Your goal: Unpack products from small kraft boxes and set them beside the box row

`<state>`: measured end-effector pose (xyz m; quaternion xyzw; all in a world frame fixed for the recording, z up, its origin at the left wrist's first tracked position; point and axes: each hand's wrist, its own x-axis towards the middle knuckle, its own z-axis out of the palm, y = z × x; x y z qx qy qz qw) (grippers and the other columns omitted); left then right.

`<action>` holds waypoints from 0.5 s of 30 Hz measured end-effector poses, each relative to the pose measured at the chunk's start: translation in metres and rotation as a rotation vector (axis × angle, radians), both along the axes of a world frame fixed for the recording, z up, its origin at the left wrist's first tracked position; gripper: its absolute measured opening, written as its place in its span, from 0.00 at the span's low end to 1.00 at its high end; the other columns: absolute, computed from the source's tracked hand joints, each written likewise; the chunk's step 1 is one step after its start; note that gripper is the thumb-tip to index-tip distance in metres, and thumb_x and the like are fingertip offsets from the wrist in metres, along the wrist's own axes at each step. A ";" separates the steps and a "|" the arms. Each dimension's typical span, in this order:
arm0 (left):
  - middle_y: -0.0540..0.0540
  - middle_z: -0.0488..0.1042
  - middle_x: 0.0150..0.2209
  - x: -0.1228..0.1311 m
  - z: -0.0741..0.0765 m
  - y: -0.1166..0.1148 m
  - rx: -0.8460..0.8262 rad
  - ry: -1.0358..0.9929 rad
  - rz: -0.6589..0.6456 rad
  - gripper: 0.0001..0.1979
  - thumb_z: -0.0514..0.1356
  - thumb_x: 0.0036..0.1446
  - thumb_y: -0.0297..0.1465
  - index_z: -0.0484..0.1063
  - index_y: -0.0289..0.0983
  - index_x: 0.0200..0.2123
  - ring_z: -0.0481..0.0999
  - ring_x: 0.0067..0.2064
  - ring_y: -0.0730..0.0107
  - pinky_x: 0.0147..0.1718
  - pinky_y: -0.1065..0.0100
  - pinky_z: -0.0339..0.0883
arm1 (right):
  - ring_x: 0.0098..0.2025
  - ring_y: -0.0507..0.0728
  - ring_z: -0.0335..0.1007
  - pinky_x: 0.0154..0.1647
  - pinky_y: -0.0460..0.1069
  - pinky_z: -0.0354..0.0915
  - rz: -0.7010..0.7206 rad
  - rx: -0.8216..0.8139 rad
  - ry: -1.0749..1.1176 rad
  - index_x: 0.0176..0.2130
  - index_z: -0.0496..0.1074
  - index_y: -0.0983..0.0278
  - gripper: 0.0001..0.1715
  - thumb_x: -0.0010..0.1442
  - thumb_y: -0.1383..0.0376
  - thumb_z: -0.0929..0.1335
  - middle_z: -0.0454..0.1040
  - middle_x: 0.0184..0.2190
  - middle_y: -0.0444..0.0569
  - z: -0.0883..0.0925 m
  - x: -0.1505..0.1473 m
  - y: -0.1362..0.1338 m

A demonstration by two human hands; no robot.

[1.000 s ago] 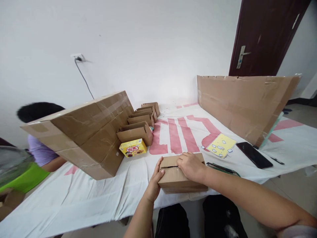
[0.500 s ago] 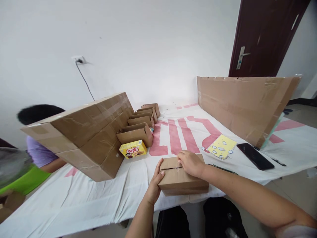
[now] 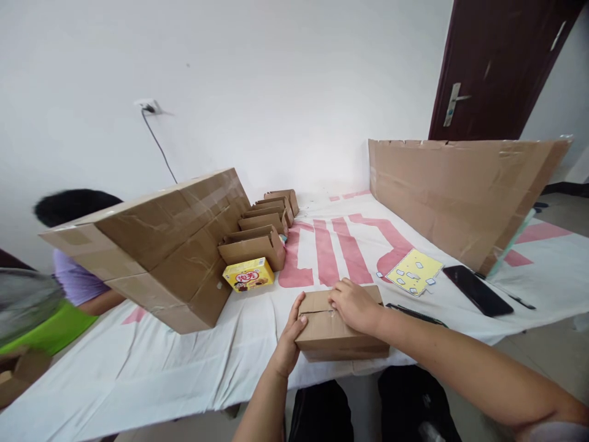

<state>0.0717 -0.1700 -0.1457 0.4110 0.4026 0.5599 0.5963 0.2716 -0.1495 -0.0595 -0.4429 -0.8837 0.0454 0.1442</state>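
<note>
In front of me at the table's near edge sits a small brown cardboard box [image 3: 343,344], with a gap along the seam between its top flaps. My left hand [image 3: 291,336] grips the box's left side, thumb near the seam. On top, my right hand [image 3: 354,306] has its fingers curled in at the seam; its fingertips are partly hidden. A dark, slim object [image 3: 416,314], perhaps a cutter or pen, lies just right of the box, partly behind my forearm. A yellow snack box [image 3: 249,275] stands to the left, further back.
Several open cardboard boxes [image 3: 253,248] line up beside a large cardboard partition [image 3: 179,258]. Another cardboard panel [image 3: 460,196] stands at right. A black phone [image 3: 477,290] and a yellow card [image 3: 414,272] with small pieces lie right. Beyond the left partition sits a person [image 3: 78,279].
The view has shifted very slightly. Both hands keep nearly the same place on the cardboard box, and its seam gap looks about the same.
</note>
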 end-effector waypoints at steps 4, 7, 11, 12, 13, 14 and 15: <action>0.46 0.61 0.65 0.000 0.003 -0.002 -0.004 0.014 0.004 0.35 0.65 0.49 0.42 0.65 0.45 0.61 0.60 0.65 0.48 0.61 0.56 0.54 | 0.43 0.65 0.67 0.42 0.56 0.62 0.023 0.015 -0.081 0.39 0.75 0.72 0.14 0.62 0.76 0.61 0.75 0.39 0.62 0.005 -0.011 -0.005; 0.45 0.64 0.63 0.001 0.005 -0.003 -0.049 0.000 -0.018 0.38 0.65 0.49 0.42 0.61 0.45 0.63 0.63 0.63 0.48 0.61 0.56 0.54 | 0.45 0.68 0.67 0.43 0.59 0.62 0.033 -0.001 -0.111 0.41 0.75 0.75 0.15 0.60 0.77 0.61 0.74 0.41 0.67 0.010 -0.019 -0.007; 0.45 0.65 0.63 0.002 0.007 -0.004 -0.061 -0.005 -0.008 0.39 0.66 0.48 0.42 0.60 0.45 0.63 0.65 0.61 0.49 0.59 0.57 0.58 | 0.47 0.66 0.67 0.47 0.57 0.61 0.064 -0.073 -0.083 0.38 0.75 0.71 0.10 0.57 0.76 0.65 0.75 0.42 0.62 0.014 -0.017 0.000; 0.45 0.65 0.63 0.002 0.007 -0.004 -0.056 -0.003 -0.001 0.39 0.66 0.47 0.42 0.61 0.45 0.63 0.65 0.61 0.48 0.58 0.57 0.58 | 0.46 0.64 0.68 0.46 0.55 0.62 0.076 -0.103 -0.061 0.36 0.75 0.69 0.08 0.57 0.75 0.66 0.75 0.40 0.60 0.015 -0.014 0.003; 0.44 0.65 0.62 0.002 0.008 -0.004 -0.055 -0.001 0.000 0.39 0.66 0.47 0.42 0.61 0.45 0.63 0.65 0.61 0.48 0.58 0.57 0.58 | 0.43 0.62 0.69 0.44 0.53 0.63 0.087 -0.138 -0.034 0.33 0.74 0.67 0.05 0.56 0.73 0.68 0.76 0.38 0.57 0.015 -0.011 0.005; 0.43 0.66 0.62 0.002 0.008 -0.004 -0.058 0.000 -0.005 0.40 0.66 0.47 0.42 0.60 0.44 0.63 0.66 0.60 0.48 0.58 0.57 0.58 | 0.40 0.60 0.70 0.41 0.51 0.63 0.093 -0.174 0.000 0.31 0.73 0.66 0.03 0.56 0.72 0.68 0.76 0.36 0.53 0.015 -0.007 0.007; 0.43 0.67 0.61 0.002 0.009 -0.004 -0.065 -0.002 -0.016 0.41 0.66 0.47 0.42 0.59 0.44 0.64 0.67 0.60 0.48 0.58 0.56 0.58 | 0.38 0.57 0.70 0.39 0.49 0.63 0.084 -0.205 0.042 0.31 0.72 0.65 0.04 0.57 0.72 0.68 0.76 0.34 0.51 0.015 -0.004 0.009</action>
